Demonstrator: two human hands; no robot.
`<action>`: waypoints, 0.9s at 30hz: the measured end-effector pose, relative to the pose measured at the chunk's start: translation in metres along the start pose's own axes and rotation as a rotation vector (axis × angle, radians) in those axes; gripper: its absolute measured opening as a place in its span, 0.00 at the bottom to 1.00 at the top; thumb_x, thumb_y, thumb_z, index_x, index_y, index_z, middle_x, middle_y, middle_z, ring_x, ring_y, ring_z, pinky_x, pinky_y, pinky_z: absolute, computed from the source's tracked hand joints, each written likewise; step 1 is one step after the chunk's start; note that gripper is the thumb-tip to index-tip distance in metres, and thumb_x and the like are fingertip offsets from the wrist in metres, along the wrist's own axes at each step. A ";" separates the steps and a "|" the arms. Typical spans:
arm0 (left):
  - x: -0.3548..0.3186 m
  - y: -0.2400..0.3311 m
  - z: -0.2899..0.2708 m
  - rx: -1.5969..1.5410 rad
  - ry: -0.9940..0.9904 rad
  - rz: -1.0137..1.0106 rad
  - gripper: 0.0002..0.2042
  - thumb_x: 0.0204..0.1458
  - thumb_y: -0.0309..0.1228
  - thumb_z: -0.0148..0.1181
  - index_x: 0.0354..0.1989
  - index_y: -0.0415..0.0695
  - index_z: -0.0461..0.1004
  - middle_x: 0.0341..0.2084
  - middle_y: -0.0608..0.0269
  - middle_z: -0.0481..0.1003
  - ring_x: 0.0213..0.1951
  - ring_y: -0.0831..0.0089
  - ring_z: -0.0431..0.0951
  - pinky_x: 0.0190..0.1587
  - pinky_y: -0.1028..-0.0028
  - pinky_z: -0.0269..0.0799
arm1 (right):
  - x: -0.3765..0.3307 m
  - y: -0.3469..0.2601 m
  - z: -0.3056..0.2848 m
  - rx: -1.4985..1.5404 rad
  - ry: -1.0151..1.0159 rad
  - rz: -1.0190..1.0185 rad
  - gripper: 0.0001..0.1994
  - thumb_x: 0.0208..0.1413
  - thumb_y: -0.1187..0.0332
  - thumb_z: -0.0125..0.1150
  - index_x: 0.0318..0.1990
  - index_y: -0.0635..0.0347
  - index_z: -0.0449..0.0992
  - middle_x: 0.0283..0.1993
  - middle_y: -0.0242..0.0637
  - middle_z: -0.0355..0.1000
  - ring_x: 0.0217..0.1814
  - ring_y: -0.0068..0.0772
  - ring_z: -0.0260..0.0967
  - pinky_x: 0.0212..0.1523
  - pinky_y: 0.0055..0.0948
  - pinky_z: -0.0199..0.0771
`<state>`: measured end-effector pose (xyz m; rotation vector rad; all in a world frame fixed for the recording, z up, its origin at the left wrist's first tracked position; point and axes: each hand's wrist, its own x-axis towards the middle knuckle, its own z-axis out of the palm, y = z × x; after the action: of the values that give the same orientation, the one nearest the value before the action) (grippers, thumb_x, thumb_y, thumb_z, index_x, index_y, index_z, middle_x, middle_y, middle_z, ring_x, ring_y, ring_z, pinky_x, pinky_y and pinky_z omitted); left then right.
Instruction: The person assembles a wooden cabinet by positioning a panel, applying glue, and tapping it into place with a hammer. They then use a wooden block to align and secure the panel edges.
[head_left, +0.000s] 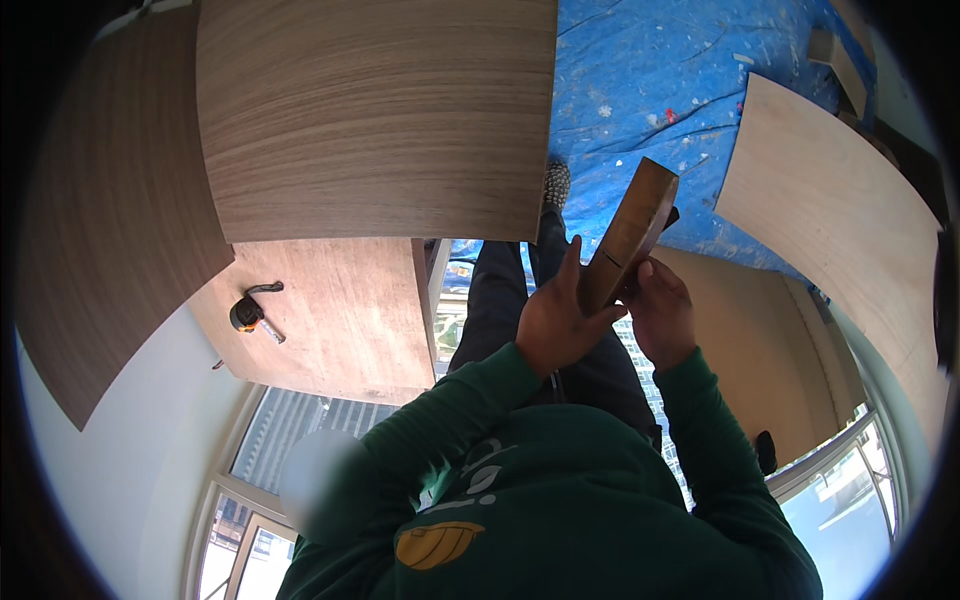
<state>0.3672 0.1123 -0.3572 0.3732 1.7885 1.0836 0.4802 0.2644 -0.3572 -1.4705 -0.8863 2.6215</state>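
Observation:
A wooden hand plane (630,233) is tilted in front of my body, its long smooth face toward me and a thin dark slit across it. My left hand (558,325) is closed around the near end, one finger stretched up along the side. On the plane's right side, near the slit, my right hand (661,312) has its fingers bent against it. The plane partly hides those fingertips. A dark piece juts from the plane's far right side.
Dark wood-grain panels (375,120) (120,200) lie ahead and left. Below them, a paler board (340,320) carries a black and orange tape measure (246,313). Paint-spotted blue sheeting (650,75) covers the floor ahead. Light panels (820,170) (745,335) are on the right.

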 end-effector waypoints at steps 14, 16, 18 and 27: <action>0.010 -0.011 -0.022 -0.328 -0.237 -0.112 0.54 0.52 0.41 0.77 0.77 0.30 0.44 0.43 0.49 0.82 0.47 0.62 0.84 0.53 0.65 0.78 | 0.018 -0.022 -0.003 -0.622 0.019 -0.049 0.08 0.66 0.71 0.63 0.45 0.68 0.80 0.37 0.34 0.79 0.36 0.23 0.76 0.40 0.26 0.78; 0.012 -0.009 -0.023 -0.339 -0.234 -0.100 0.53 0.53 0.39 0.76 0.77 0.29 0.44 0.44 0.49 0.82 0.47 0.64 0.84 0.54 0.65 0.78 | 0.020 -0.025 -0.002 -0.627 0.006 -0.047 0.08 0.65 0.71 0.64 0.44 0.68 0.81 0.35 0.33 0.79 0.34 0.22 0.75 0.37 0.24 0.76; 0.013 -0.008 -0.025 -0.274 -0.259 -0.079 0.54 0.53 0.39 0.77 0.77 0.29 0.43 0.44 0.49 0.82 0.47 0.65 0.84 0.54 0.65 0.78 | 0.022 -0.028 -0.002 -0.622 -0.022 -0.019 0.07 0.65 0.70 0.63 0.43 0.67 0.81 0.34 0.33 0.78 0.33 0.21 0.73 0.35 0.24 0.75; 0.020 -0.009 -0.024 -0.447 -0.249 -0.211 0.51 0.56 0.34 0.75 0.78 0.30 0.42 0.44 0.50 0.83 0.46 0.68 0.84 0.53 0.67 0.79 | 0.018 -0.052 -0.045 -0.230 -0.027 0.031 0.03 0.69 0.70 0.57 0.43 0.58 0.74 0.32 0.27 0.67 0.32 0.20 0.64 0.36 0.26 0.69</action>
<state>0.3392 0.1085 -0.3734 0.0423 1.2901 1.1895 0.4924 0.3338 -0.3644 -1.5083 -1.2143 2.6412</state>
